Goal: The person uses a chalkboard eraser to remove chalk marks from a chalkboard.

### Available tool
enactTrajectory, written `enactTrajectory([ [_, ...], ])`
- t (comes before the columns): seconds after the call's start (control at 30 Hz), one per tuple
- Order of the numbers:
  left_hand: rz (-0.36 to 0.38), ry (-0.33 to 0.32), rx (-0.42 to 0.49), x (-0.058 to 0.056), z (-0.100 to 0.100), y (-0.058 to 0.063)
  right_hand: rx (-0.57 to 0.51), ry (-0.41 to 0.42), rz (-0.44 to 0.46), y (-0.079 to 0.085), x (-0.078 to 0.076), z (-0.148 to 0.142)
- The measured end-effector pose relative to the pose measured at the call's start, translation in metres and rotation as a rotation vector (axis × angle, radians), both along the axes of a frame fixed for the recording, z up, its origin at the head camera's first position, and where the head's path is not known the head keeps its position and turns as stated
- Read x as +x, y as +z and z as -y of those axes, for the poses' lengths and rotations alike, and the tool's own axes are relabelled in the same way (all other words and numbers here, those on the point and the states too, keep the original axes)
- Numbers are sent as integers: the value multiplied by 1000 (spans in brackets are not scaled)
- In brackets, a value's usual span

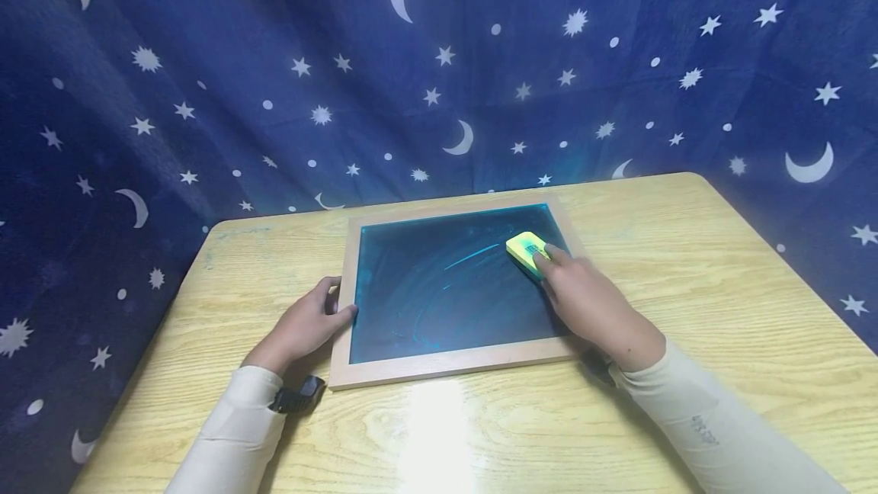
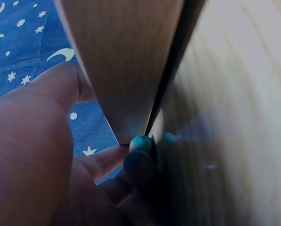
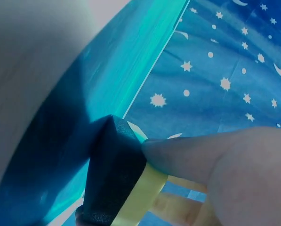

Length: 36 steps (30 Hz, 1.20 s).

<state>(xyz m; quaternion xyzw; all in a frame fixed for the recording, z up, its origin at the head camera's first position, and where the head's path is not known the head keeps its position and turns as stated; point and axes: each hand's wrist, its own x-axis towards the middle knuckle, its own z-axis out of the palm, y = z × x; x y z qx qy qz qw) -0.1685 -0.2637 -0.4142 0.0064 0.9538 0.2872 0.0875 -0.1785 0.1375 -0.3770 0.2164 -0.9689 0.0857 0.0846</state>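
Observation:
A small chalkboard [image 1: 453, 303] with a pale wooden frame [image 1: 439, 364] lies on the table. My left hand [image 1: 307, 324] holds its left side, thumb over the frame and fingers along the outer edge. In the left wrist view the fingertips [image 2: 141, 143], stained teal, sit at the underside of the frame. A yellow eraser [image 1: 524, 248] with a dark felt side [image 3: 116, 174] is pinched in my right hand [image 1: 591, 303], over the right part of the board. Teal chalk streaks [image 1: 473, 256] and a faint curved smear mark the dark surface.
The light wooden table [image 1: 686, 250] has rounded far corners and chalk smudges at its far left. A dark blue curtain [image 1: 343, 36] with white moons and stars hangs behind and on both sides. A dark band [image 1: 299, 396] circles the left wrist.

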Motion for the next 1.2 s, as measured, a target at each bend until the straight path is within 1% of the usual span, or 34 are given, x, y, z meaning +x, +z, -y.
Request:
enactTrajectory([
  [0.17, 5, 3, -6, 0, 1, 0, -8, 7, -28, -1, -4, -3],
  [0.4, 4, -1, 0, 1, 2, 1, -21, -4, 0, 0, -4, 0],
  [0.63, 3, 1, 1, 0, 2, 1, -20, 42, 14, -1, -2, 7],
  [0.93, 10, 0, 8, 0, 2, -1, 14, 87, 66, -8, 9, 23],
  [1.2, 9, 1, 8, -1, 2, -1, 20, 165, 41, -9, 19, 35],
])
